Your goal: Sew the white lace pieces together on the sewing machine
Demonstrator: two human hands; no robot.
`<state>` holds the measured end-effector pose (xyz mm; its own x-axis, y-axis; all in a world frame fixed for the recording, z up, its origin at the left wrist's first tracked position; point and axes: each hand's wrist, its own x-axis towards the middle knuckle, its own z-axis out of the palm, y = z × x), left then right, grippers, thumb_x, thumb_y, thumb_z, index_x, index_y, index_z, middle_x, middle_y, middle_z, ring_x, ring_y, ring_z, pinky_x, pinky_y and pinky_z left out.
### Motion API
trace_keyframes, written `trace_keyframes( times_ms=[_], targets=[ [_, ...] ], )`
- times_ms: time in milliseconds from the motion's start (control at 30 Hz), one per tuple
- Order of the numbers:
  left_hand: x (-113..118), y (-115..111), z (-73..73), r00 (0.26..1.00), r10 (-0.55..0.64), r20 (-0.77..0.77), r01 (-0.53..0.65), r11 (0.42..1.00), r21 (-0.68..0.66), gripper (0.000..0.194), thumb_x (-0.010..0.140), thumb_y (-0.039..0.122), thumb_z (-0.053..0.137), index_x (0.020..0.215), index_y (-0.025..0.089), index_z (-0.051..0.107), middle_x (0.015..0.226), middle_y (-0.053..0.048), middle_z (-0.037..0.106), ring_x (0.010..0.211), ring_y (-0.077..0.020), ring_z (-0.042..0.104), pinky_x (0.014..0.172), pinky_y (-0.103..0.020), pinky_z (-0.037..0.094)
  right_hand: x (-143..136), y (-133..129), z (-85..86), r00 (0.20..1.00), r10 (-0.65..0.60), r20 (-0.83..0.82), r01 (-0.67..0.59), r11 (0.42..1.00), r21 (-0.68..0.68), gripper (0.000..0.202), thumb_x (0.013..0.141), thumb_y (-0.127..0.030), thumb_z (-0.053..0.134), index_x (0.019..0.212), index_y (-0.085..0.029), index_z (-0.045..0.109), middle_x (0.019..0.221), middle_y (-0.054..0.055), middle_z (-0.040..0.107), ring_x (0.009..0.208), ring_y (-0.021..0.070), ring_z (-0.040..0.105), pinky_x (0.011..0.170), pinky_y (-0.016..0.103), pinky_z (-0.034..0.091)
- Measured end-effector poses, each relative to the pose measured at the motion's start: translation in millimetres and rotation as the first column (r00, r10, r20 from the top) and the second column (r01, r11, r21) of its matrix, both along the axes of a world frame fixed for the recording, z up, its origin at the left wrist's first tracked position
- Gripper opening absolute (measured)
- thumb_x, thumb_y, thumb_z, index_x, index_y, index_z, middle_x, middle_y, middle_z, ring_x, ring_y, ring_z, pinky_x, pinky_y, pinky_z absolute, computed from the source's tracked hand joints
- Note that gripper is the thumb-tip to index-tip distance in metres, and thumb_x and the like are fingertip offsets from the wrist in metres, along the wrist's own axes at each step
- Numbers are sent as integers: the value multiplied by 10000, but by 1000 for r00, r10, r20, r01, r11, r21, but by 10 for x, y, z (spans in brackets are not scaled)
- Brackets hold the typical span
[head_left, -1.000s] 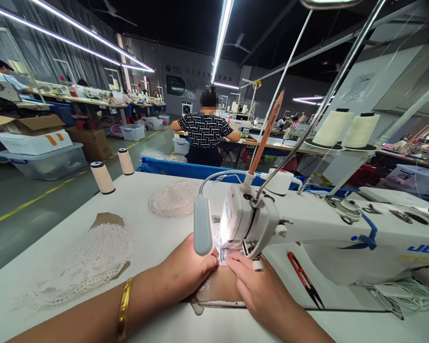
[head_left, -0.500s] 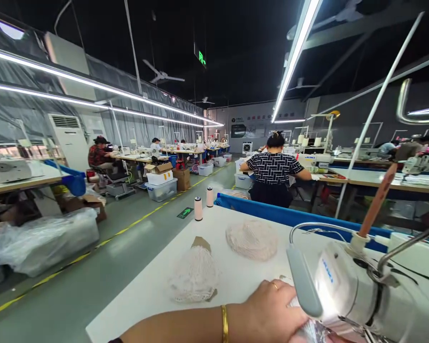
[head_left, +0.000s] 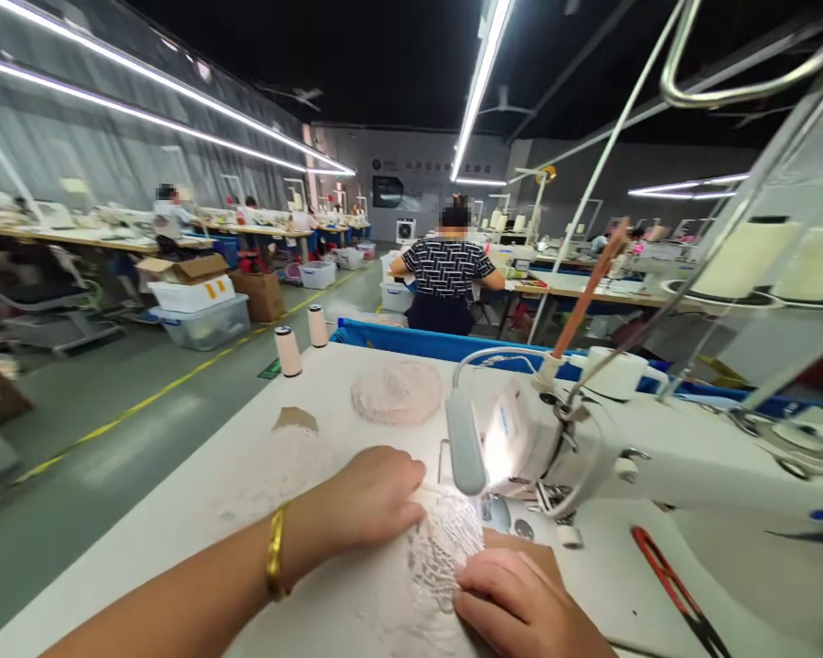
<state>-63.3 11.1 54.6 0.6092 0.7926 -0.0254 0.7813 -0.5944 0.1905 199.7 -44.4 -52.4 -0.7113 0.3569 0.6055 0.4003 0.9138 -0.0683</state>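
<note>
A piece of white lace (head_left: 447,546) lies at the front of the sewing machine (head_left: 521,434), lit by its lamp. My left hand (head_left: 374,493), with a gold bangle at the wrist, has its fingers closed on the lace's upper left edge. At the lower right edge, my right hand (head_left: 521,599) pinches the same lace between thumb and fingers. A brown card (head_left: 531,553) shows partly beneath the right hand. Left of my hands lies more pale lace (head_left: 284,461) with another brown card (head_left: 296,419) sticking out. A round lace heap (head_left: 396,391) sits behind my left hand.
Two pink thread spools (head_left: 288,352) stand at the table's left corner. Red-handled thread snips (head_left: 676,580) lie right of my right hand. A blue cloth trough (head_left: 411,335) runs along the back edge. Beyond it a person in a patterned shirt (head_left: 449,265) sits working.
The view has turned right and down, bringing my right hand and the lace into sight. My left hand has moved away from the machine head, to the lace's left edge.
</note>
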Motion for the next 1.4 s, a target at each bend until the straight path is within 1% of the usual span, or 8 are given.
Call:
trace_keyframes(
  times_ms=[200, 433, 567, 633, 733, 833, 1000, 1400],
  targets=[
    [122, 79, -192, 980, -33, 198, 33, 999, 1, 152, 867, 271, 692, 991, 209, 628, 1085, -75, 701, 997, -298, 649, 880, -411, 532, 38, -90, 153, 999, 37, 28, -35, 997, -62, 205, 1185, -235, 488, 1212, -213, 690, 1100, 45, 826, 1039, 200, 760, 887, 332, 606],
    [365, -62, -416, 928, -188, 323, 154, 980, 128, 167, 923, 116, 556, 792, 211, 517, 890, -31, 658, 770, -203, 586, 704, -328, 470, 105, -183, 202, 989, 144, 20, -136, 967, -213, 361, 1218, -339, 366, 997, -265, 643, 839, -25, 748, 799, 144, 687, 705, 296, 507],
    [397, -124, -535, 829, -316, 462, 228, 944, 237, 180, 996, 118, 503, 848, 217, 532, 866, -37, 657, 780, -203, 603, 662, -313, 481, 142, -212, 343, 974, -141, -175, 78, 943, -324, 214, 1125, -425, 526, 993, -269, 591, 823, -18, 689, 708, 165, 624, 726, 309, 528],
    [412, -145, -577, 775, -384, 502, 238, 913, 331, 191, 1033, 106, 472, 898, 220, 543, 862, -34, 662, 760, -196, 595, 648, -310, 487, 149, -213, 377, 924, -343, -170, 238, 862, -447, 217, 1068, -470, 625, 1105, -259, 596, 996, 30, 727, 815, 204, 663, 785, 341, 553],
    [449, -166, -604, 713, -471, 519, 243, 861, 447, 192, 1047, 87, 480, 930, 221, 551, 862, -31, 673, 736, -189, 592, 653, -312, 503, 126, -196, 342, 893, -436, -110, 309, 772, -555, 129, 1060, -375, 631, 1117, -260, 615, 1061, 38, 730, 918, 228, 684, 780, 326, 546],
    [487, -189, -581, 687, -484, 542, 229, 852, 471, 197, 1033, 56, 480, 980, 213, 586, 922, -46, 693, 788, -192, 637, 702, -313, 540, 85, -170, 259, 889, -429, -159, 308, 818, -485, 126, 1048, -201, 525, 959, -256, 595, 889, 11, 695, 833, 210, 656, 721, 302, 507],
    [519, -217, -528, 688, -482, 542, 207, 847, 490, 267, 1017, 49, 512, 1182, 210, 645, 1084, -78, 718, 899, -213, 667, 781, -341, 568, 53, -157, 228, 876, -419, -240, 321, 876, -359, 142, 1015, -142, 517, 945, -253, 571, 863, 5, 676, 798, 202, 630, 691, 294, 476],
    [514, -208, -522, 678, -511, 529, 177, 811, 557, 238, 999, 45, 544, 1091, 202, 698, 1027, -74, 702, 859, -207, 643, 743, -326, 541, 28, -156, 282, 882, -384, -273, 291, 900, -325, 161, 1009, -118, 514, 921, -249, 549, 822, -17, 650, 754, 176, 600, 682, 277, 448]
  ],
)
